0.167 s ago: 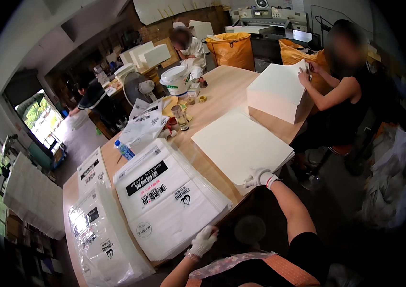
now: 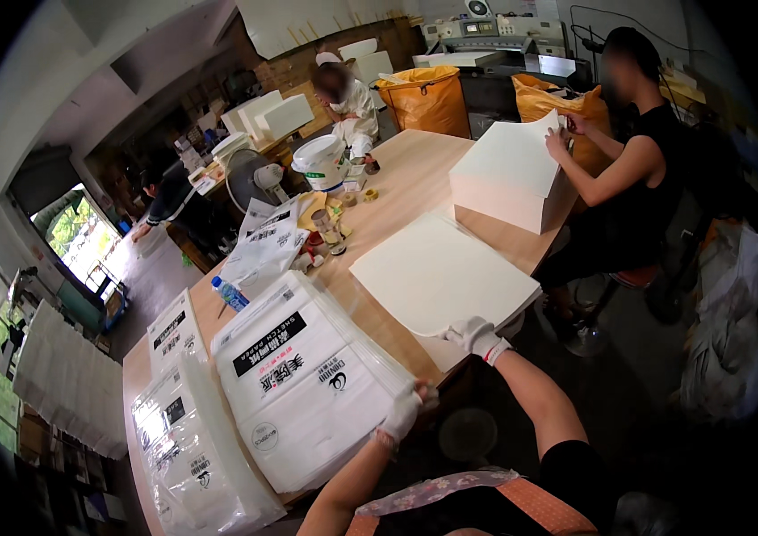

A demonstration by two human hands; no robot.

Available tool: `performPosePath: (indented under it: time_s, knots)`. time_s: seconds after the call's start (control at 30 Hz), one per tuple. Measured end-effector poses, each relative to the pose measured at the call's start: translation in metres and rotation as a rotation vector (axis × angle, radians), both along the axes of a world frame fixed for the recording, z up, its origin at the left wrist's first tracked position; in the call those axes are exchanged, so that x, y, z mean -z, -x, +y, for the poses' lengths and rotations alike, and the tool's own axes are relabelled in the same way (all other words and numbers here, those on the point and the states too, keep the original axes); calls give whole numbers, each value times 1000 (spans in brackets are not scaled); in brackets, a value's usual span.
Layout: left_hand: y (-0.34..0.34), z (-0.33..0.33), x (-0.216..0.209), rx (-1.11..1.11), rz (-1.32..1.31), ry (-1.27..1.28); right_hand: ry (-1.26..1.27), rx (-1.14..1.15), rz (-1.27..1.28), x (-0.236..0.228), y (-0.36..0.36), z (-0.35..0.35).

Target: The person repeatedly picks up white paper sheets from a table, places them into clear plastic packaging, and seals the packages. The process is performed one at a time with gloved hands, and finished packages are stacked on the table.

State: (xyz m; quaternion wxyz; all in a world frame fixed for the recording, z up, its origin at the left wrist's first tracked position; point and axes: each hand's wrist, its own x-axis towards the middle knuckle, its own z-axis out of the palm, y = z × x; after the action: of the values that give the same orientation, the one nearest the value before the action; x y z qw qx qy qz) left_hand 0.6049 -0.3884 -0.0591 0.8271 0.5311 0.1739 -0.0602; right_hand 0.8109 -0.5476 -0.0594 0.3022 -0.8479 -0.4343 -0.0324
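A stack of large white paper sheets (image 2: 441, 277) lies on the wooden table in front of me. At its near corner, my right hand (image 2: 479, 341), in a white knit glove with a red-edged cuff, has its fingers closed over the sheets' edge. Left of it lies a thick pile of printed plastic bags (image 2: 352, 357), white with black markings. My left hand (image 2: 406, 413), gloved too with bare fingertips, is beside the pile's right corner. Its fingers are partly stretched out and apart, with nothing visible in them.
Across the table (image 2: 414, 170), a person (image 2: 638, 152) handles a tall white paper block (image 2: 508, 174). Filled clear packages (image 2: 196, 447) lie at the left. A water bottle (image 2: 230, 293), a glass jar (image 2: 330, 234), tape rolls and a white bucket (image 2: 320, 163) stand farther back.
My left hand has moved up and rightward to the bag pile's corner, its fingers opening. My right hand has shifted slightly left along the paper's corner, fingers more bent.
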Motion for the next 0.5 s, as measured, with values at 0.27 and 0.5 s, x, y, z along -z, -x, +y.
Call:
performPosePath:
  time_s: [0.27, 0.5]
  knots:
    - [-26, 45, -48, 151, 82, 77, 975, 150, -2866, -19, 68, -94]
    - [18, -22, -41, 460, -77, -1369, 2091, -258, -3986, 14, 95, -90]
